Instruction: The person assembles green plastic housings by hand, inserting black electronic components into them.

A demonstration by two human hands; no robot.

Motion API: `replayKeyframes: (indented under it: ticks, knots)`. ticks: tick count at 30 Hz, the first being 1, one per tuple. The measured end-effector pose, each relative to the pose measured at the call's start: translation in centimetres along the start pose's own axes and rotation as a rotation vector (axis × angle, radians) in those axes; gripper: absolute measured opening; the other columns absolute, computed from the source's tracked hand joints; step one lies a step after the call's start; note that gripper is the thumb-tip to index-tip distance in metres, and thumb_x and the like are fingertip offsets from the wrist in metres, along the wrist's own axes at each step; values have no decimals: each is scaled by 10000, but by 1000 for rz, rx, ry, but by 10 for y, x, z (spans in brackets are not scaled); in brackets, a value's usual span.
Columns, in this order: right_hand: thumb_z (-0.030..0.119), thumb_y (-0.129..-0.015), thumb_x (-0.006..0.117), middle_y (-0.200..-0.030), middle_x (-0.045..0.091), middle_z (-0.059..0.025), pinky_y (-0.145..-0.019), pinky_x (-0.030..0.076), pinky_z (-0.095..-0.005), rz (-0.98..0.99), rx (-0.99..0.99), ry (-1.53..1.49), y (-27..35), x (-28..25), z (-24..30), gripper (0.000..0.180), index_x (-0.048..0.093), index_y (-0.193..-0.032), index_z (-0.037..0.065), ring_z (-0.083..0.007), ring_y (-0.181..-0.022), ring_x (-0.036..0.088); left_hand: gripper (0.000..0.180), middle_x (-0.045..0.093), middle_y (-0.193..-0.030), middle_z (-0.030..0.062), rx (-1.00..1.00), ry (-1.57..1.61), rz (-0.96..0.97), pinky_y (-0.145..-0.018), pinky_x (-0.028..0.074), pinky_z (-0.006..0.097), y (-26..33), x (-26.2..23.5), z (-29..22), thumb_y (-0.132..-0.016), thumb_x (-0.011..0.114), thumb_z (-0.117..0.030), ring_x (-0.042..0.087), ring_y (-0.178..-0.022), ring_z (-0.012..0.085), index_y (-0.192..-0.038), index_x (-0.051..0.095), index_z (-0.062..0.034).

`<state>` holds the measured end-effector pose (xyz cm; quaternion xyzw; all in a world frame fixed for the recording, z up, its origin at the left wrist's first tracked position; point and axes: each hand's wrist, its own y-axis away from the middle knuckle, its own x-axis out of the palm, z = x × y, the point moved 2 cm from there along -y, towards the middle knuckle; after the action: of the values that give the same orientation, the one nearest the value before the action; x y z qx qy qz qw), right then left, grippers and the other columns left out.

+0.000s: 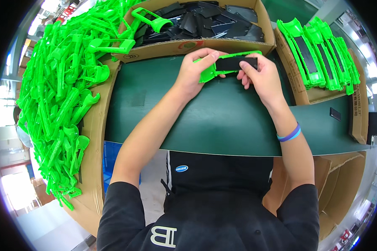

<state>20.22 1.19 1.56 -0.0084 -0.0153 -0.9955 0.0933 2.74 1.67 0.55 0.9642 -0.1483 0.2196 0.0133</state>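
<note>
Above the far part of the green table (188,121), both hands hold a bright green plastic frame (208,74) with a rectangular opening. My left hand (193,71) is closed around its wider, curved end, thumb on top. A flat black panel (230,63) lies in the frame's opening. My right hand (262,77) grips the other end, its thumb pressing on the panel and its fingers curled below. Whether the panel sits fully flush cannot be made out.
A cardboard box (163,49) of black panels (197,21) stands at the back. Green frames (58,83) heap up at left. Frames with black panels (322,54) stand in a box at right. A small black object (335,113) lies on the table's right side.
</note>
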Motion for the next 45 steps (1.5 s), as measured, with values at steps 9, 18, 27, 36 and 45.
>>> replayKeyframes:
  ticks: [9, 18, 27, 36, 45]
  knots:
    - [227, -749, 721, -549, 550, -65, -463, 423, -301, -197, -192, 584, 5, -7, 5, 286, 542, -828, 19, -151, -483, 552, 218, 594, -906, 0, 171, -562, 36, -768, 416, 218, 0, -10, -5, -765, 669, -38, 539, -852, 79, -979, 652, -2]
    - [246, -725, 748, -675, 536, -45, -519, 437, -260, -184, -390, 585, 2, -22, 24, 336, 534, -855, 22, -145, -539, 538, 191, 598, -887, 47, 162, -408, 106, -749, 434, 243, 1, -14, -23, -737, 630, -3, 560, -823, 117, -921, 645, 41]
    - [141, -818, 656, -612, 588, -82, -417, 405, -212, 233, 161, 56, 1, -17, -4, 170, 594, -806, -17, -96, -456, 525, 193, 587, -857, 72, 127, -410, 167, -719, 417, 257, 3, -17, -14, -691, 632, 17, 546, -804, 144, -880, 665, 34]
    - [142, -824, 646, -569, 575, -56, -357, 322, -202, 96, 111, 178, 2, -6, -1, 148, 617, -826, -4, -53, -386, 430, 177, 576, -859, 60, 72, -315, 154, -713, 411, 240, 1, -22, -13, -710, 617, 2, 543, -802, 130, -876, 642, 57]
    - [139, -832, 630, -638, 592, -50, -443, 410, -203, 244, 101, 192, 0, -14, -3, 161, 616, -850, -20, -71, -497, 517, 204, 580, -878, 65, 12, -293, 184, -751, 420, 249, 0, -24, -11, -718, 613, -8, 555, -822, 134, -905, 630, 73]
